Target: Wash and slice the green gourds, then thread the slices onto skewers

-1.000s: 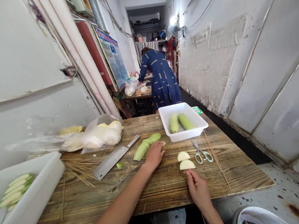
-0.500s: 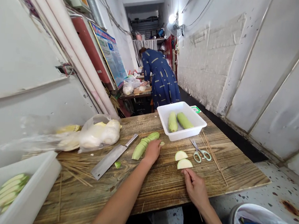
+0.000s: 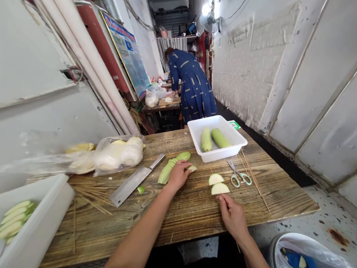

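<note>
My left hand (image 3: 178,174) rests on a row of sliced green zucchini (image 3: 169,169) in the middle of the wooden table (image 3: 190,211), fingers curled over the slices. My right hand (image 3: 232,215) lies on the table just behind two pale zucchini slices (image 3: 218,184), fingers pinched on a thin bamboo skewer whose tip touches the nearer slice. A cleaver (image 3: 134,181) lies flat to the left of the sliced zucchini.
A white tub (image 3: 217,138) holds two whole zucchini. Green-handled scissors (image 3: 240,176) and loose skewers (image 3: 254,179) lie to its right. A bag of pale vegetables (image 3: 116,155) and a white tray of slices (image 3: 15,221) sit left. A lined bin (image 3: 308,264) stands lower right. A person in blue (image 3: 192,89) works behind.
The view has tilted slightly, shifting everything up the frame. My left hand has curled further over the sliced zucchini. My right hand stays by the two slices.
</note>
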The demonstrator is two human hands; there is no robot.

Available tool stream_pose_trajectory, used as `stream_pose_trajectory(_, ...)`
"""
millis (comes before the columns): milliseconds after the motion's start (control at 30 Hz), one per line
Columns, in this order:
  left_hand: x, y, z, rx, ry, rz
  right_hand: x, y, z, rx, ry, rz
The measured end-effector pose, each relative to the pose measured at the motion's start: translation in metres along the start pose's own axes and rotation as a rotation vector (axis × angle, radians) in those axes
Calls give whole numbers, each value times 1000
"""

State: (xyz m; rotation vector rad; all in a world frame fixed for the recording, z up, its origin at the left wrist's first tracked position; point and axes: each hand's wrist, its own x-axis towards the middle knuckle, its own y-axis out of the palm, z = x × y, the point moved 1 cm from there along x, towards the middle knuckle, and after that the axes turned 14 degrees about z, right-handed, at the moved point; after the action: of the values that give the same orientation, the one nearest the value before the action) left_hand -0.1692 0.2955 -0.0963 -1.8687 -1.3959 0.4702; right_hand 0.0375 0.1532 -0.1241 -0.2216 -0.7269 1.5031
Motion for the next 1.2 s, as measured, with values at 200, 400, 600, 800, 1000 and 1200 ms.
stream_pose_trajectory(200,0,7,1,289,69,40,-2,-2,3,-4,-10,-8)
stream_pose_trajectory(400,-2,10,1,309,123,51,0,-1,1,-1,-7,-6)
stream_pose_trajectory(600,0,9,-1,223,89,129,0,-1,1,-3,-1,-5)
stream_pose_trajectory(800,-9,5,-10,-446,-77,-79,-2,0,0,-12,-40,-27)
stream_pose_trajectory(1000,-32,6,-10,-1272,-261,-124,-2,12,16,-83,-131,-30)
stream_pose_trajectory(1200,-41,4,-12,-1459,-255,-47,4,31,38,-114,-190,114)
